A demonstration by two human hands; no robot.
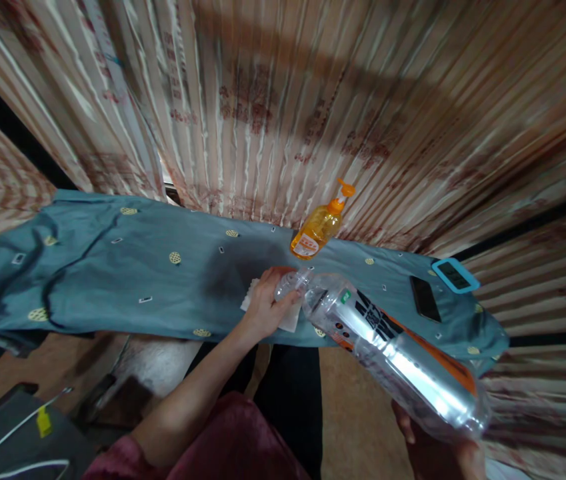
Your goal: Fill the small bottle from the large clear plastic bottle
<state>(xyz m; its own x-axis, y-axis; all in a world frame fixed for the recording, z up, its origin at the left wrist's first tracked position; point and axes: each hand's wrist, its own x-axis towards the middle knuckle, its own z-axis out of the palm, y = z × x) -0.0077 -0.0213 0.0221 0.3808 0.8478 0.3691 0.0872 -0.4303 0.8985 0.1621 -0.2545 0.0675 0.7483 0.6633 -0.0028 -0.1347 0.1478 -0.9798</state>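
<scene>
The worktop [197,287], under blue-green patterned cloth [93,247], stands before a pleated curtain [283,120]. Across its front edge is the large clear plastic bottle with silver-orange label [403,353], lifted, not yet put down; whether liquid passes, I cannot tell. My right hand [443,447] grips its base; my left hand [265,303], forearm reaching forward, closes on a small clear object [284,287] at its neck.

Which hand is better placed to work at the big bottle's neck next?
The left hand, likely: it is at the neck of the bottle, while the right hand is at the base.
</scene>
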